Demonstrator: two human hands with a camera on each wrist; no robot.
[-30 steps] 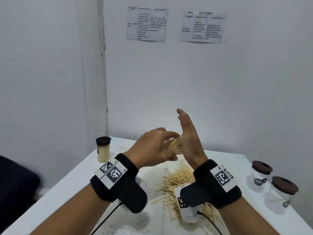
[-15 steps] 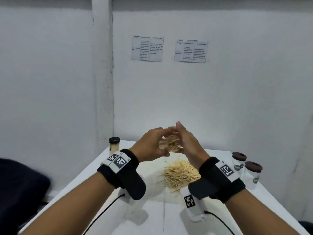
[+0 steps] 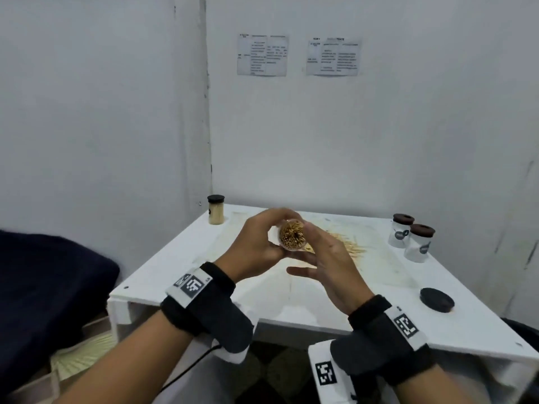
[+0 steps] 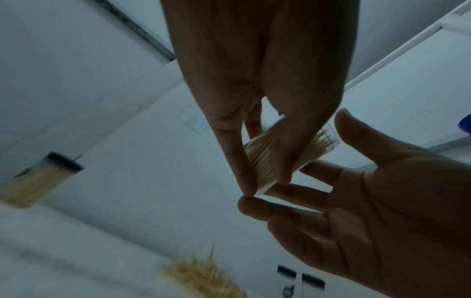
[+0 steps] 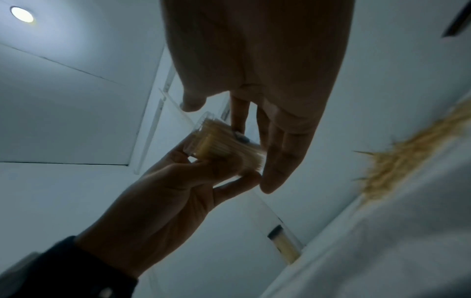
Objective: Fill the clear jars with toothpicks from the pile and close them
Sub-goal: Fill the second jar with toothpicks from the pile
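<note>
A clear jar [image 3: 292, 235] packed with toothpicks is held above the table, its open mouth tilted toward me. My left hand [image 3: 256, 246] grips it, fingers and thumb curled round its wall [image 4: 318, 145]. My right hand [image 3: 323, 258] lies against the jar's right side with straight fingers; in the left wrist view its palm [image 4: 382, 201] faces the jar. The toothpick pile [image 3: 347, 243] lies on the table behind the hands. A loose black lid [image 3: 437, 299] lies near the table's right front corner.
A closed jar full of toothpicks [image 3: 216, 209] stands at the back left corner of the white table [image 3: 189, 258]. Two closed jars with brown lids [image 3: 402, 230] [image 3: 420, 243] stand at the right edge. A dark cushion [image 3: 43, 287] is left of the table.
The right hand has come down from an upright flat pose to rest against the jar. The jar's mouth has turned toward me, and both hands now sit lower and nearer the table's front.
</note>
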